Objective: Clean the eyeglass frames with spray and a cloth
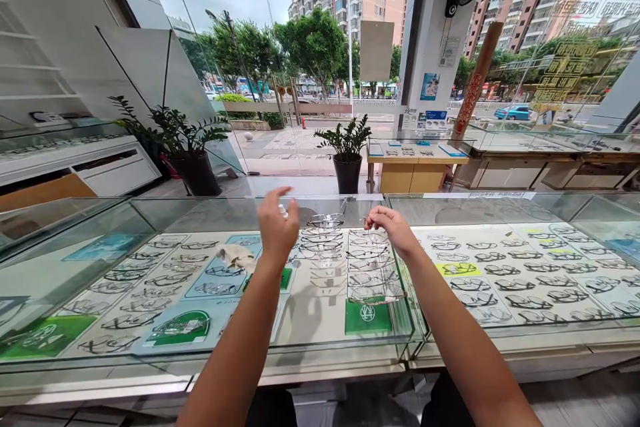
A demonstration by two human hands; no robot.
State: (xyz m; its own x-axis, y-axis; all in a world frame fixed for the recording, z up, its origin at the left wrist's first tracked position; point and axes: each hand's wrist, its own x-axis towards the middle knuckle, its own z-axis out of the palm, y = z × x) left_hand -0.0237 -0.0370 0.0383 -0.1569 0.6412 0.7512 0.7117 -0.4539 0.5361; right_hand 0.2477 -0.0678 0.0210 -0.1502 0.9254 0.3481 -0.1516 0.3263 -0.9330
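Note:
My left hand (279, 223) is raised over the glass display counter (310, 337), fingers curled. A small white object (283, 211) shows between its thumb and forefinger; its exact kind is mostly hidden. To the right, my right hand (390, 227) pinches a thin pair of glasses (367, 218) in its fingertips, above the counter's far side. Between the hands, a column of eyeglass frames (323, 237) runs toward the back. More frames (371, 267) lie below my right hand, near a green card (369, 315). A crumpled beige cloth (236, 257) is left of my left forearm.
A second glass case (520, 280) with rows of glasses adjoins on the right. Beyond the counter stand potted plants (347, 160) and a small display table (417, 160) before the shop windows. Green and blue cards (183, 327) lie under frames at the left.

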